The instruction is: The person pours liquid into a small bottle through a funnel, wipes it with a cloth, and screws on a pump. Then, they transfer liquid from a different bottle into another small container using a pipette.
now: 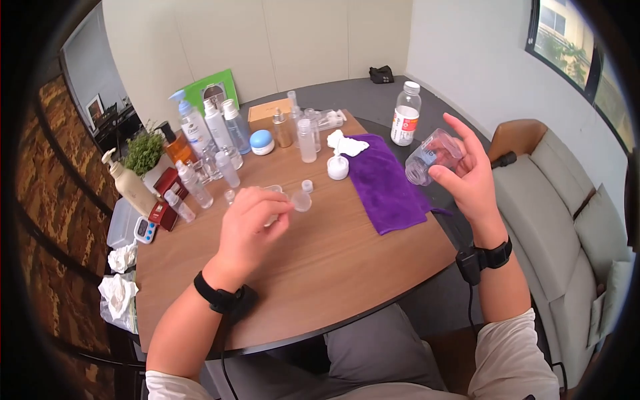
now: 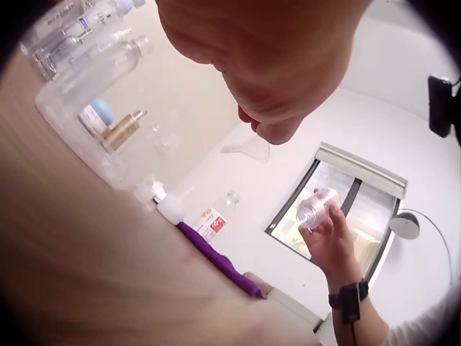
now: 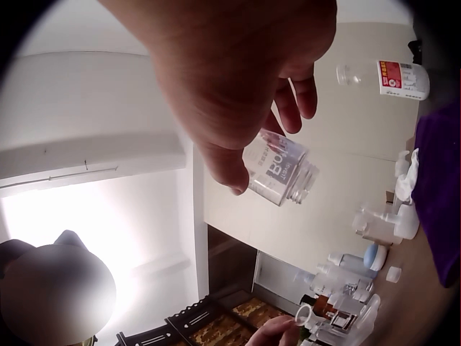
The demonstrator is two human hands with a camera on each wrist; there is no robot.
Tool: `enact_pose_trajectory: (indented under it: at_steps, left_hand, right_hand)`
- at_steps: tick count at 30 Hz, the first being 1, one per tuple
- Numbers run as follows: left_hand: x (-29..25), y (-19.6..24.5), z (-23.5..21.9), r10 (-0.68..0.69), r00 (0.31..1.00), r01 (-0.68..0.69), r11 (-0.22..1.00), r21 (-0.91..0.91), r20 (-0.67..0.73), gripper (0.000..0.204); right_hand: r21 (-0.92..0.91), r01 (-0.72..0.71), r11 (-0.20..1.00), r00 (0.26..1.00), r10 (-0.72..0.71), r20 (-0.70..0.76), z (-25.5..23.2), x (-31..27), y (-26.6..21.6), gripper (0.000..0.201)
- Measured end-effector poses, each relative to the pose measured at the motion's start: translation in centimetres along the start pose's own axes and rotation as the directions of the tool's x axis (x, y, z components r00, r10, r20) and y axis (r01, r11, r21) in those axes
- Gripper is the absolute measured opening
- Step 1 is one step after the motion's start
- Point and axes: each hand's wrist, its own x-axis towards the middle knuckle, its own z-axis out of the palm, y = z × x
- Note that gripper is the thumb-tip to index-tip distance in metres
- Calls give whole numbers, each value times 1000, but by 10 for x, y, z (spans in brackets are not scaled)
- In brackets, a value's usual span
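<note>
Fingers and thumb of the right hand (image 1: 475,187) grasp a clear printed bottle (image 1: 425,161), tilted, its threaded neck uncapped. The left hand (image 1: 248,225) pinches what looks like a small clear funnel (image 2: 255,149). From the right hand, the purple towel (image 1: 383,190) lies at nine o'clock; from the left, the blue-topped pump bottle (image 1: 193,127) stands at eleven. This seems a handling step; the next move likely calls for righting the bottle and keeping both grips light.
</note>
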Motion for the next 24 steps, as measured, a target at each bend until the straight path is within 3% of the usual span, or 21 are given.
enact_pose_trajectory:
  at_steps: [2,10,14,22,24]
  left_hand:
    - [9,6,23,76,989,-70,996,-51,124,25]
    - [42,11,123,53,970,-14,986,-165,238,21]
    - [51,6,153,-62,944,105,988,-117,324,16]
    - [59,5,134,-128,942,149,988,-45,309,13]
    - [66,4,116,-129,970,138,990,-29,205,13]
  right_hand:
    - [10,-15,1000,1000,15,-14,-11,0,8,84]
    - [79,-22,997,999,25,-38,-23,4,35,86]
    - [80,-44,996,999,46,-24,-25,0,47,87]
    - [158,-79,984,997,79,4,-13,-3,57,90]
    - [190,-93,977,996,91,20,-5,-5,58,90]
